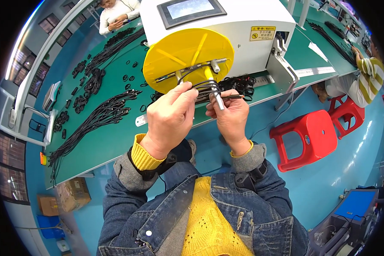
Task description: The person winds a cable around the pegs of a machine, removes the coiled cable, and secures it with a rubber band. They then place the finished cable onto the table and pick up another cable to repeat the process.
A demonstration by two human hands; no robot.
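Note:
My left hand (171, 117) pinches one side of a coil of black cable (205, 87) that is wound on the pegs of a yellow winding disc (181, 55). My right hand (231, 116) grips the other side of the coil, fingers closed over the strands around a silver peg (218, 100). The cable's plug end sticks out to the right of my right hand. The disc is mounted on the front of a white machine (243, 21) with a grey touch screen (190, 10).
The green table (111, 136) carries bundles of black cables (94, 119) and several small black rings on its left. A red plastic stool (308, 137) stands on the blue floor at right. Other people work at back left (117, 13) and far right (367, 79). Cardboard boxes (72, 194) lie under the table.

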